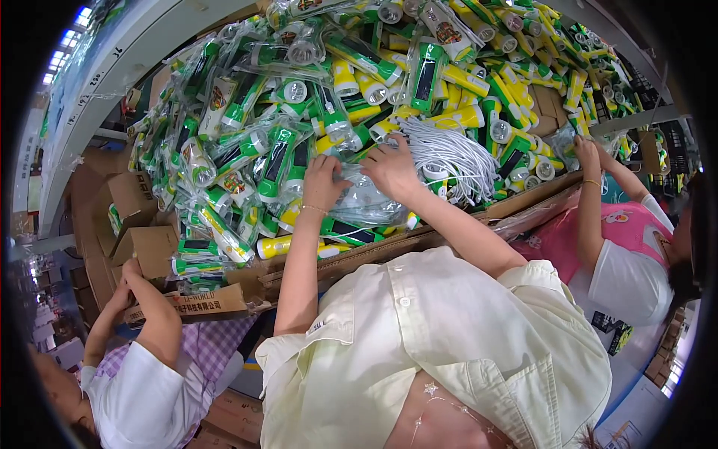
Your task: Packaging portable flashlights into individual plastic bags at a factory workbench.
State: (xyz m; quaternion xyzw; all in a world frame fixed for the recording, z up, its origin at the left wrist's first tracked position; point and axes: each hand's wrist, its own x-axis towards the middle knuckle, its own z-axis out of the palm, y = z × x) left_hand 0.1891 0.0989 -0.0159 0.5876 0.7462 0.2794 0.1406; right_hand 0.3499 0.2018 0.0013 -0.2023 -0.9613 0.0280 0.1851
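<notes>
Both my hands are over a heap of green, white and yellow flashlights. My left hand has its thumb apart from its bent fingers, beside a stack of clear plastic bags. At the right side of those bags is my right hand, fingers spread, fingertips by the yellow flashlights. I see nothing clearly held in either hand. A bundle of white cables lies on the heap just right of my right hand. Bagged green-and-white flashlights lie to the left of my left hand.
A cardboard edge runs along the near side of the heap. Co-workers sit on both sides; one has hands by a cardboard box at left, the other holds a clear bag at right. A pale metal frame curves at the left.
</notes>
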